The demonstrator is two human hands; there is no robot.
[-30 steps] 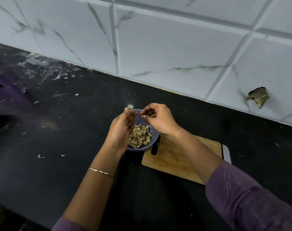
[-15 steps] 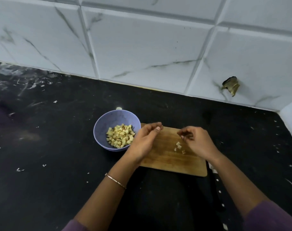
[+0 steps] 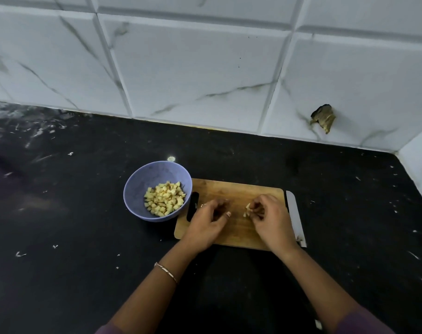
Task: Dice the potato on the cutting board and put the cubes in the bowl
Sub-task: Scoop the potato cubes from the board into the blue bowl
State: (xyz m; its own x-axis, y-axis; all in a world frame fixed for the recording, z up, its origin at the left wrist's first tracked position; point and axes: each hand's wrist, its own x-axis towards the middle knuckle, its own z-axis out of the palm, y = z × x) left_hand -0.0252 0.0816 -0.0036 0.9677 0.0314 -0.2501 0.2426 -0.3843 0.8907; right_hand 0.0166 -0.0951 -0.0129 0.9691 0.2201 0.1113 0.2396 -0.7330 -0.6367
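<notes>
Across the top, white marble-veined wall tiles, with a ragged brown hole broken into one at the right. Below, a black countertop, scuffed pale at the far left and flecked with white scraps. Near its middle, a wooden cutting board, flat, long side toward the wall. Just beside the board's left end, a lavender bowl, upright, rim reaching the board's far-left corner, with a heap of diced potato in its bottom. Along the board's right edge, a grey knife blade, flat on the counter, handle lost against the dark surface. At the board's left end, a dark oblong: slot or separate object, impossible to tell. Over the board, the left hand, knuckles up, fingers curled down to the wood; holding something or nothing, impossible to tell. Just to its right and apart from it, the right hand, fingertips bunched, pinching a few loose potato cubes at the board's middle. At the bottom edge, a purple sleeve. On the left wrist, a thin metal bracelet. Just behind the bowl, a small pale disc.
</notes>
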